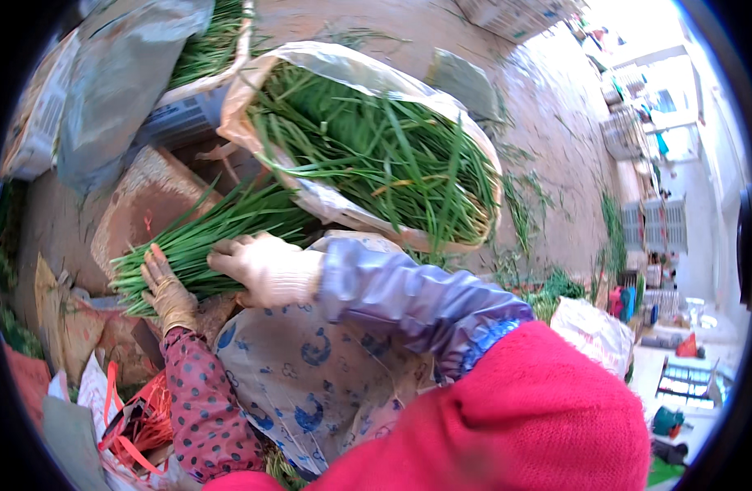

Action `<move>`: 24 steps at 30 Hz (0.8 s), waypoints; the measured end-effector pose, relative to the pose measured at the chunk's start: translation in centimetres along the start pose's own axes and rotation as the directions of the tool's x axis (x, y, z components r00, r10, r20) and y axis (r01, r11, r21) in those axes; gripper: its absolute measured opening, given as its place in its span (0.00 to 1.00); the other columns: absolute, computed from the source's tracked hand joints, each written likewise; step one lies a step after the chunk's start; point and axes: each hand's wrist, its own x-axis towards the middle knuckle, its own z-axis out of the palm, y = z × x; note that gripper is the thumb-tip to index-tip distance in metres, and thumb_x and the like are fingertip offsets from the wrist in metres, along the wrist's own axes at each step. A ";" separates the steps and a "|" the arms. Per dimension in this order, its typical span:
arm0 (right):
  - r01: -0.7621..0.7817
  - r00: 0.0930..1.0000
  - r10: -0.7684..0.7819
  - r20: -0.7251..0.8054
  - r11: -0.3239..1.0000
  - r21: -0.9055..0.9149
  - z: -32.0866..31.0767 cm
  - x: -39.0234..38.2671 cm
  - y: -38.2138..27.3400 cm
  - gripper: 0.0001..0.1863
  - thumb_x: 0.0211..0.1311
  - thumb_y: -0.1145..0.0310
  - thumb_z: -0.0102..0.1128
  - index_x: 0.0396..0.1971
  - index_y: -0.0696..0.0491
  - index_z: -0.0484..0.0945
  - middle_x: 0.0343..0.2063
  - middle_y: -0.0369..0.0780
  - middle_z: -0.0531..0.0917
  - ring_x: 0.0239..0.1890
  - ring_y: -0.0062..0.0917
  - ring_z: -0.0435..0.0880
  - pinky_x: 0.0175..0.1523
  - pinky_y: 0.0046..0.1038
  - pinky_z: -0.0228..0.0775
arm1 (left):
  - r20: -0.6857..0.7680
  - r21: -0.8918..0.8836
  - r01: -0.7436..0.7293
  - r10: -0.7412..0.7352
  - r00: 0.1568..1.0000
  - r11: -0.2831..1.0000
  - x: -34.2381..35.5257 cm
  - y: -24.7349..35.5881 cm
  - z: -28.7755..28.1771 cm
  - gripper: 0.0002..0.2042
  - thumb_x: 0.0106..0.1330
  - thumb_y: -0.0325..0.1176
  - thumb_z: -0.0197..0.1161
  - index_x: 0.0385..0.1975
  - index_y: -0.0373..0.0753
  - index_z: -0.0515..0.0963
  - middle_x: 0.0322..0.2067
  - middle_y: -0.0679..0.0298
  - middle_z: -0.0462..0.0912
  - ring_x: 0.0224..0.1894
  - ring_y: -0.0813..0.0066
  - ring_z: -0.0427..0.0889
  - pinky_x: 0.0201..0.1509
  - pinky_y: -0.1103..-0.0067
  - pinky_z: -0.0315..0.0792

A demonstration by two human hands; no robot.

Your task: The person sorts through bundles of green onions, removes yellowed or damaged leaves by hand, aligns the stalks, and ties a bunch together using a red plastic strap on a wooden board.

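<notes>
A thick bundle of long green leaves that look like garlic chives lies in front of me over a low brown stand with a speckled edge. My left hand, in a yellowish glove, rests on the left end of the bundle with its fingers stretched out. Across the middle, my right hand in a white knitted glove curls its fingers over the leaves, thumb on the near side. What its fingertips press on underneath is hidden. Just beyond, a large white bag stands wide, heaped with more chives.
Another filled container, partly under a grey plastic sheet, stands far left. Red plastic ties lie by my left forearm. A patterned apron covers my lap. Loose leaves litter the floor at right, near a white sack.
</notes>
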 end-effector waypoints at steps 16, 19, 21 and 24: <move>-0.235 0.733 0.530 -0.427 0.786 0.572 -11.0 -8.5 11.1 0.30 0.54 0.65 0.66 0.58 0.54 0.69 0.45 0.42 0.81 0.47 0.24 0.81 0.53 0.25 0.70 | -0.363 -0.702 -0.506 0.360 0.859 0.500 2.3 11.5 -8.6 0.39 0.52 0.29 0.69 0.65 0.33 0.57 0.62 0.48 0.64 0.65 0.55 0.63 0.67 0.72 0.58; -0.395 0.773 0.456 -0.442 0.890 0.227 -12.5 -1.7 12.3 0.35 0.53 0.53 0.62 0.60 0.53 0.66 0.46 0.47 0.81 0.50 0.37 0.80 0.55 0.33 0.70 | -0.166 -0.961 -0.200 0.178 0.970 0.191 4.3 16.3 -8.9 0.40 0.61 0.34 0.66 0.67 0.28 0.48 0.64 0.46 0.60 0.65 0.65 0.63 0.64 0.76 0.61; -0.427 0.809 0.450 -0.379 0.892 0.148 -13.2 2.6 12.3 0.35 0.53 0.52 0.60 0.59 0.54 0.66 0.45 0.50 0.80 0.51 0.41 0.78 0.55 0.36 0.69 | 0.045 -0.972 0.027 0.072 0.996 0.231 6.9 18.5 -7.8 0.44 0.61 0.36 0.66 0.68 0.29 0.42 0.62 0.46 0.63 0.63 0.66 0.65 0.62 0.76 0.63; -0.409 0.815 0.422 -0.398 0.904 0.123 -12.5 7.3 15.0 0.34 0.51 0.53 0.61 0.55 0.56 0.68 0.41 0.51 0.82 0.46 0.41 0.80 0.51 0.36 0.71 | 0.038 -0.906 0.034 0.001 0.999 0.422 9.6 21.5 -5.4 0.47 0.58 0.52 0.64 0.68 0.31 0.45 0.51 0.42 0.74 0.50 0.53 0.78 0.50 0.72 0.72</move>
